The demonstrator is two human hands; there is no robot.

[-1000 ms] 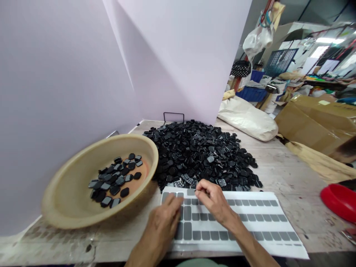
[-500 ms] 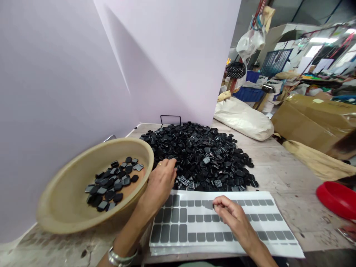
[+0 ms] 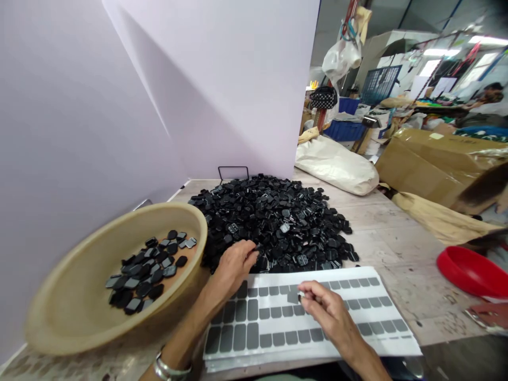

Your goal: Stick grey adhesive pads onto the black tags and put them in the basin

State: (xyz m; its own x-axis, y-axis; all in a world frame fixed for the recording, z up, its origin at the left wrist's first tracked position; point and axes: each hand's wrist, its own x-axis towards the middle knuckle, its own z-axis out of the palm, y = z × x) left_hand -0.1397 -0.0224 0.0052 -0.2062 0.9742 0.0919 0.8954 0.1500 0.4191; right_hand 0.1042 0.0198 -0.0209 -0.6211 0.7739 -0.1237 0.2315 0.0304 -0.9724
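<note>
Because the grip of the right hand [image 3: 331, 315] pinches only one edge of the gray patch [image 3: 292, 296], with thumb against fingers, most of the patch's face remains exposed. The patch is positioned over the label sheet [image 3: 273, 302]; contact between them cannot be confirmed. The label sheet lies flat along the near side of the counter [image 3: 397, 233], presumably for easy reach. The left hand [image 3: 236, 259] is at the near part of the black pile [image 3: 273, 211], fingers curled narrow; whether its grip holds anything cannot be told. The black pile sits directly behind the label sheet, likely to shorten the reach. At left, the basin [image 3: 71, 286] contains loose black pieces [image 3: 143, 288], its raised wall apparently separating them from the black pile. The red dish [image 3: 472, 267] stands well apart, at right.
</note>
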